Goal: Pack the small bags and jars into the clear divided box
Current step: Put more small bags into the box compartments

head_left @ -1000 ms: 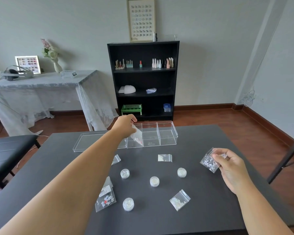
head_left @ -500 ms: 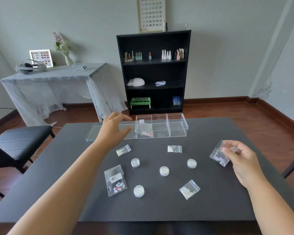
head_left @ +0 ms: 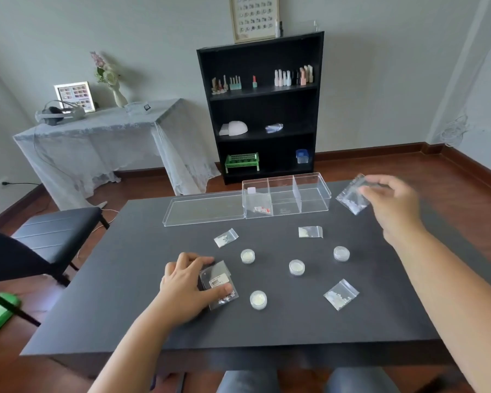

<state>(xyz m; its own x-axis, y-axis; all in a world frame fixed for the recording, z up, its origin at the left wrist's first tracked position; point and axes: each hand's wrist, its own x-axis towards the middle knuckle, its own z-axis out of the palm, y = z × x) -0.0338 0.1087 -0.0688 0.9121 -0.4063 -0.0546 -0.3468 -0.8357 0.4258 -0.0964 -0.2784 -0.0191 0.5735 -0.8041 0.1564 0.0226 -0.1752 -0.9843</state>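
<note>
The left hand [head_left: 190,287] lies on the dark tabletop [head_left: 119,279] at about 7 o'clock. Its fingers [head_left: 199,260] and thumb are pinched on a labelled bag of beads [head_left: 219,283] that lies flat there. The right hand [head_left: 394,205] is up in the air at 2 o'clock, a bit blurry. Its fingers are closed on a small clear bag [head_left: 352,198] with white bits inside, just beside the right end of the clear divided box [head_left: 315,194]. The box sits at 12 o'clock with its lid [head_left: 204,208] open flat to the left. One bag with red bits [head_left: 260,207] is in the left part of the box. Four little jars and three more small bags lie around the middle of the tabletop.
</note>
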